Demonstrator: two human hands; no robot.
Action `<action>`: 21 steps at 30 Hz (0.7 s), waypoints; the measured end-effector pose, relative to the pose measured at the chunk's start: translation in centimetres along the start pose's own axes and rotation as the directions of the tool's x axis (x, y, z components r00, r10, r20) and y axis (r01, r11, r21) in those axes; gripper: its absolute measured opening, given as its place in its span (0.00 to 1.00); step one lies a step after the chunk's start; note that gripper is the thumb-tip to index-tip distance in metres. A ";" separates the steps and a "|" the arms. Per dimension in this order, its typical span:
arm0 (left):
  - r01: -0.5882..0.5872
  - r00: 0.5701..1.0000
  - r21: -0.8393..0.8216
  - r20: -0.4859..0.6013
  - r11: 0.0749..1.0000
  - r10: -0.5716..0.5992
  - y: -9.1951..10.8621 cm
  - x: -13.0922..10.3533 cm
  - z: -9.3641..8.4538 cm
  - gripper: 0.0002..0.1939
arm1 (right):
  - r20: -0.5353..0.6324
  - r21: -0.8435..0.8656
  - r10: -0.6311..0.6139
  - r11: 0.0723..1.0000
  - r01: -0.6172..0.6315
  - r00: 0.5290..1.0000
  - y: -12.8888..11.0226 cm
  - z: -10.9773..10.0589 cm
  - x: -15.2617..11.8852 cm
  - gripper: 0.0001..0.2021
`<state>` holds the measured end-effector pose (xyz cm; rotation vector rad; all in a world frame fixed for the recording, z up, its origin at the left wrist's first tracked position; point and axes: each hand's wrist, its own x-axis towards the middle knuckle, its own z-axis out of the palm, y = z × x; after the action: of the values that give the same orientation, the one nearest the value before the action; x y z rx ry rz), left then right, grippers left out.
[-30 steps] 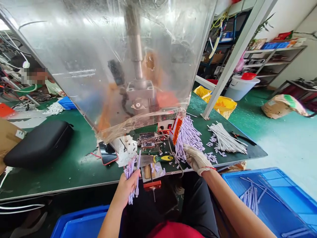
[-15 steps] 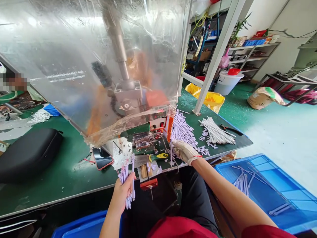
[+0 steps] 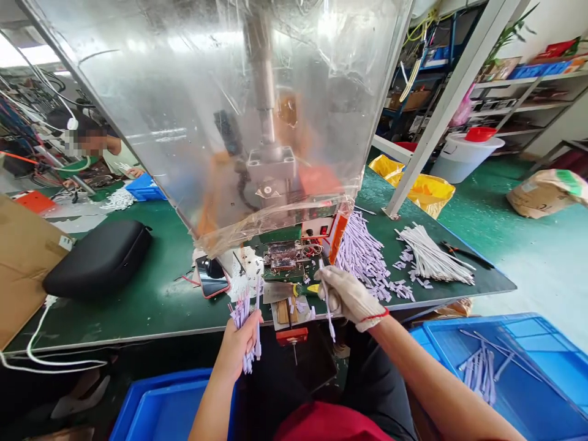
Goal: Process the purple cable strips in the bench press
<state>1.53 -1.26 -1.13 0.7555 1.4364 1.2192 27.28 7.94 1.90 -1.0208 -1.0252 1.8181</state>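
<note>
Lilac bundle (image 3: 241, 310), clasped mid-length by left grip (image 3: 239, 340) — strip (image 3: 330, 322) pinched by right grip (image 3: 353, 297)

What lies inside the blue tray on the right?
Inside the tray lie lilac strips, some bunched, some crossing loosely. The right forearm covers part of its left side, so anything there cannot be seen.

The left hand (image 3: 237, 344) hides the middle of its lavender strip bundle (image 3: 241, 311).
</note>
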 end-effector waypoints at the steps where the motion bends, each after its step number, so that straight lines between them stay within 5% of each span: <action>1: -0.002 1.000 -0.005 0.012 1.000 0.002 0.0 0.0 0.2 0.22 | 0.041 0.026 0.027 0.999 -0.028 0.999 0.3 1.2 0.3 0.16; 7: 0.000 1.000 -0.021 0.015 1.000 0.001 -0.3 -0.1 -0.2 0.23 | 0.083 0.051 0.143 0.988 -0.148 0.986 2.2 5.2 3.1 0.13; 14: 0.002 1.000 -0.035 -0.008 0.999 -0.002 -1.1 0.0 -1.3 0.24 | -0.067 -0.183 0.084 0.979 -0.095 0.994 4.5 5.7 5.0 0.17; 21: 0.040 0.998 -0.047 -0.052 0.998 -0.043 -1.2 0.2 -1.3 0.25 | -0.057 -0.090 0.108 0.990 -0.113 0.993 3.8 5.8 5.4 0.16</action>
<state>0.46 -1.79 -2.39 0.6634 1.4560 1.2439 19.21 9.93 -0.86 -1.1967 -1.0485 1.8357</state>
